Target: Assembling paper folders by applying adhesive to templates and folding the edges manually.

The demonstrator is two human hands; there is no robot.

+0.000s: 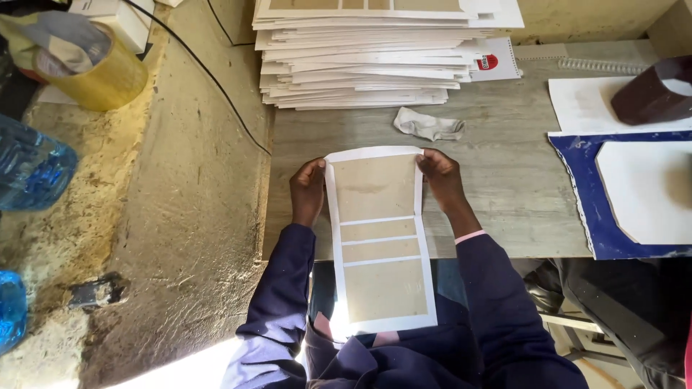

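A long white sheet with brown card panels glued on it [378,238] lies with its far end on the grey table [504,180] and its near end hanging over my lap. My left hand [308,191] grips its left edge near the top corner. My right hand [441,176] holds the right edge near the other top corner. Both sleeves are dark blue.
A tall stack of similar white sheets [367,57] stands at the back of the table. A crumpled white cloth [429,126] lies just beyond the sheet. Blue and white boards [627,187] and a dark block [652,94] sit at right. Tape roll [94,68] and blue bottles [32,169] lie at left.
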